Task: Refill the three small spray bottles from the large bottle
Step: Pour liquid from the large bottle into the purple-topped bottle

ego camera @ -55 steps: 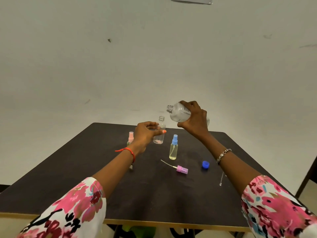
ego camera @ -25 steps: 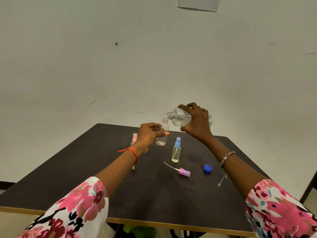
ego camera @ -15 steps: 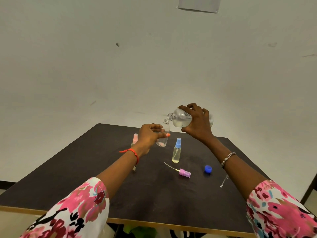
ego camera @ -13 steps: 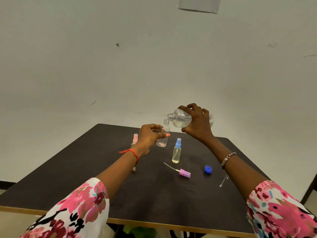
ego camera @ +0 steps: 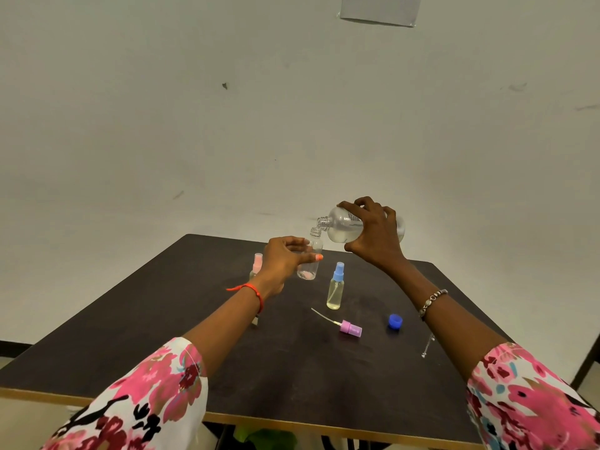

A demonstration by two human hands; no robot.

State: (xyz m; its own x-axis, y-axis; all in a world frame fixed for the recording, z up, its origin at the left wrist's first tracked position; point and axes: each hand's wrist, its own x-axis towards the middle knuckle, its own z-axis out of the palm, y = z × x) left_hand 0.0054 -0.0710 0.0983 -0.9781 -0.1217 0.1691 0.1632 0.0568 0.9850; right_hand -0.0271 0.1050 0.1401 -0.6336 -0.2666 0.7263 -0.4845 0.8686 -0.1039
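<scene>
Tips the large bottle [ego camera: 341, 227] nearly level at centre frame with the right hand [ego camera: 376, 237], fingers curled round its body, mouth just above the uncapped small bottle [ego camera: 310, 266]. Holds that bottle upright in the left hand [ego camera: 282, 259], fingers wrapped round it. Shows, lower on the dark surface [ego camera: 292, 368], a blue-topped spray bottle [ego camera: 336, 290], a pink-topped spray bottle [ego camera: 257, 263], a loose purple spray head [ego camera: 350, 328] and a blue cap [ego camera: 395, 321].

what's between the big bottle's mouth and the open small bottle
Nothing visible. The large bottle, tilted in the right hand, has its mouth right by the open neck of the small bottle.
</scene>
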